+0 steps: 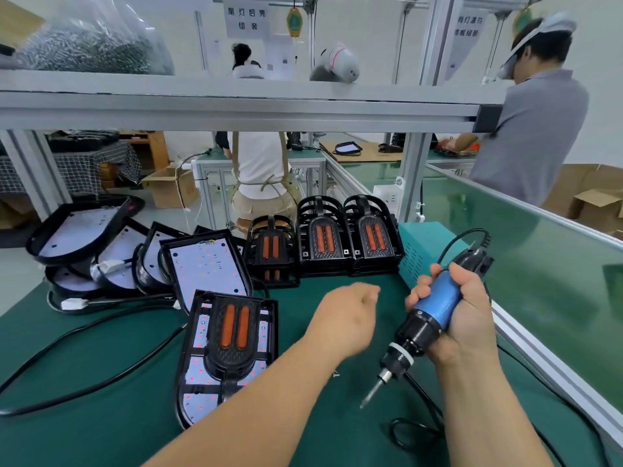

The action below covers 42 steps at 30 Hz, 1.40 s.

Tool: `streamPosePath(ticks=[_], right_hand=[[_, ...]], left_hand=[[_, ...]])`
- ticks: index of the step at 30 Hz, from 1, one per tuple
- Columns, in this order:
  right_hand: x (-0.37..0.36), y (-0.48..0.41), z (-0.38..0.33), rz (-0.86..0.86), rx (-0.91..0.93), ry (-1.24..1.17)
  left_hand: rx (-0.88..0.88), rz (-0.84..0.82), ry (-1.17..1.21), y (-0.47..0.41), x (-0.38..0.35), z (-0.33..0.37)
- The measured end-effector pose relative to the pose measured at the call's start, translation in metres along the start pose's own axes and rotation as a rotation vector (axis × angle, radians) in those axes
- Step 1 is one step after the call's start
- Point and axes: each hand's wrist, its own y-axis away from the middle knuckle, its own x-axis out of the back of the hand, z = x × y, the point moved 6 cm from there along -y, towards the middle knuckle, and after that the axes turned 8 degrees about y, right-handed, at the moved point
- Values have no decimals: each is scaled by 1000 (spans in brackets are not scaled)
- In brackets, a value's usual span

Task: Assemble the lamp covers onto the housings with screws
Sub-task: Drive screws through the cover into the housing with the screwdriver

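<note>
A lamp housing with a black cover (229, 345) laid on it, two orange strips showing, lies on the green mat in front of me. My right hand (462, 318) grips a blue and black electric screwdriver (421, 325), bit pointing down-left above the mat. My left hand (347, 315) hovers over the mat right of the lamp, fingers curled; whether it holds a screw is hidden. Stacks of black covers (323, 244) stand behind. Housings with white LED boards (205, 264) lie piled at the left.
A teal power box (424, 244) stands at the back right. Black cables (84, 335) run across the mat. A clear bag of screws (87, 45) sits on the aluminium shelf above. A conveyor with a glass guard (539, 264) runs along the right. Other people work beyond.
</note>
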Motion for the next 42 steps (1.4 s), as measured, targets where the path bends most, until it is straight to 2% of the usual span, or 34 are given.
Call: streamPosePath(ticks=[1, 2, 4, 6, 9, 11, 12, 15, 17, 18, 20, 23, 25, 27, 29, 37, 42], right_hand=[[0, 0, -1, 39, 53, 42], [1, -1, -1, 74, 102, 78], [0, 3, -3, 126, 194, 146], [-3, 9, -4, 177, 270, 220], [-13, 14, -10, 168, 331, 228], [-24, 18, -18, 54, 329, 121], [-30, 19, -22, -52, 315, 55], [-49, 31, -26, -354, 286, 49], [-54, 36, -18, -439, 253, 68], [-53, 36, -14, -419, 239, 63], [-48, 33, -11, -318, 225, 19], [-35, 25, -9, -141, 205, -6], [-26, 20, -8, -34, 192, -4], [-21, 18, -7, 34, 173, -38], [-20, 17, -8, 32, 160, -56], [-14, 13, -24, -165, 179, -78], [-9, 9, -26, -152, 224, -80]], left_hand=[[-7, -31, 136, 4, 3, 9], [-31, -88, 165, 10, 5, 18], [-92, -205, -56, 21, 2, 31], [-141, -195, -318, 26, 2, 37], [-224, -153, -376, 25, 12, 49], [-283, -195, -297, 22, 25, 55], [-287, -253, -183, 21, 31, 56], [-212, -539, 246, 23, 35, 54], [-178, -657, 280, 24, 27, 50], [-164, -681, 263, 24, 24, 49], [-143, -606, 191, 21, 26, 42], [-97, -208, -60, 9, 52, 16], [-48, -26, -394, 7, 60, -2], [-35, -75, -699, 9, 41, -17], [10, -152, -805, 14, 22, -29], [38, -164, -822, 14, 12, -42], [-5, -262, -903, 21, 6, -44]])
